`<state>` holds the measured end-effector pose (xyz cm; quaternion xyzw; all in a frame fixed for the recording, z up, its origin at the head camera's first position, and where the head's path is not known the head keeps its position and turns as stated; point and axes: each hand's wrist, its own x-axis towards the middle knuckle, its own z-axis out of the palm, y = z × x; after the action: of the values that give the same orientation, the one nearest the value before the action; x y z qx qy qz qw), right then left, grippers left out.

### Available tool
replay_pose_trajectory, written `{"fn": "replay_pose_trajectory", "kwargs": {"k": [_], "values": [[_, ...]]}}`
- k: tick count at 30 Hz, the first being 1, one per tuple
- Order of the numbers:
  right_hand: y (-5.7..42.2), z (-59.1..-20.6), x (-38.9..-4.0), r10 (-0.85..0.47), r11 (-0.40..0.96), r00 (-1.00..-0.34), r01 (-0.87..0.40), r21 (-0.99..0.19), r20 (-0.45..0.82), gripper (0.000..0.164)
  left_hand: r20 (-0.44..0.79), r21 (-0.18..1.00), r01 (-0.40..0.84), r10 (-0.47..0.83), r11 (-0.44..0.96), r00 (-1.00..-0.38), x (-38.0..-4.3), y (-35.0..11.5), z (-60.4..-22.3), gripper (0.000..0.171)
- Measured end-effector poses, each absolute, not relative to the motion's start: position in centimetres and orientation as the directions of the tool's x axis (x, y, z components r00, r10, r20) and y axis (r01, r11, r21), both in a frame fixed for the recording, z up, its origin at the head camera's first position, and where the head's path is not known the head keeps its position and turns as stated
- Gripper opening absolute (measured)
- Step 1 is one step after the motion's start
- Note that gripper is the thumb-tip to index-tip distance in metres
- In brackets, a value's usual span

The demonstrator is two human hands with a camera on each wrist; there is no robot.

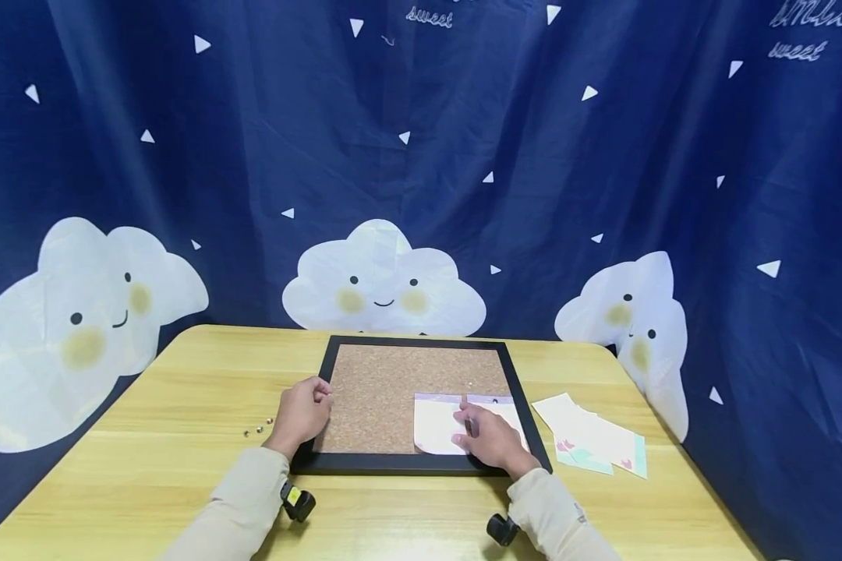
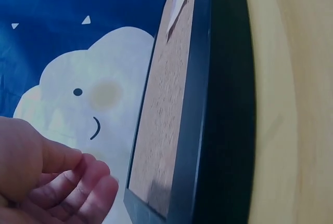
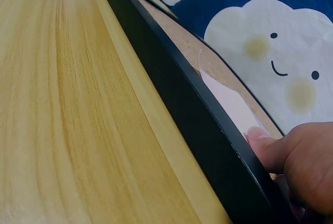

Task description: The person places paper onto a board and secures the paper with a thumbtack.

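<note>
Three small pins (image 1: 260, 429) lie on the left part of the desk (image 1: 393, 514), just beside the left hand (image 1: 302, 413). Two loose white cards (image 1: 606, 440) with pink and mint prints overlap to the right of the board, near its frame but apart from it. A dark blue curtain (image 1: 421, 179) with white clouds hangs behind the far edge of the desk. A bulky black device sits at each wrist, low over the near part of the desk.

The raised black frame (image 1: 386, 465) borders the corkboard (image 1: 372, 397) on all four sides. A white card (image 1: 433, 428) with a lilac top strip lies in the corkboard's near right part, close to the frame's near and right sides; one corner lifts from the cork. A dark dot (image 1: 495, 401) shows near the card's top right.

The right hand (image 1: 494, 436) reaches across the near frame edge, its thumb and fingers on the card; whether its grip pinches or only presses, I cannot tell. The left hand's fingers curl beside the frame's left edge, and I cannot tell whether its grip has anything tiny in it.

Bare cork stretches left of the card and beyond it; bare wood runs along the near side of the frame.
</note>
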<state>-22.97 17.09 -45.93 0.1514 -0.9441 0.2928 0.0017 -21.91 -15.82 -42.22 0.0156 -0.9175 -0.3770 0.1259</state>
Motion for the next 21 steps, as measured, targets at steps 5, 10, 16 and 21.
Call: {"fn": "replay_pose_trajectory", "kwargs": {"k": [5, 10, 16, 21], "values": [[17.2, -45.9, -23.0, -0.290, 0.779, -0.952, -0.294, -0.554, 0.097, 0.031, 0.188, 0.711, 0.056, -0.113, 0.701, -0.976, -22.1, -15.1, -42.1, 0.003], [17.2, -46.0, -23.0, -0.288, 0.781, -0.954, -0.287, -0.555, 0.088, 0.032, 0.144, 0.730, 0.034, -0.105, 0.683, -0.984, -22.3, -14.4, -42.0, 0.005], [17.2, -46.0, -23.1, -0.298, 0.773, -0.950, -0.298, -0.560, 0.094, 0.032, 0.133, 0.740, 0.034, -0.097, 0.672, -0.986, -22.7, -13.6, -42.2, 0.005], [17.2, -46.0, -23.2, -0.305, 0.776, -0.948, -0.305, -0.552, 0.094, 0.032, 0.153, 0.743, 0.060, -0.081, 0.667, -0.985, -22.9, -12.8, -42.4, 0.007]]}}
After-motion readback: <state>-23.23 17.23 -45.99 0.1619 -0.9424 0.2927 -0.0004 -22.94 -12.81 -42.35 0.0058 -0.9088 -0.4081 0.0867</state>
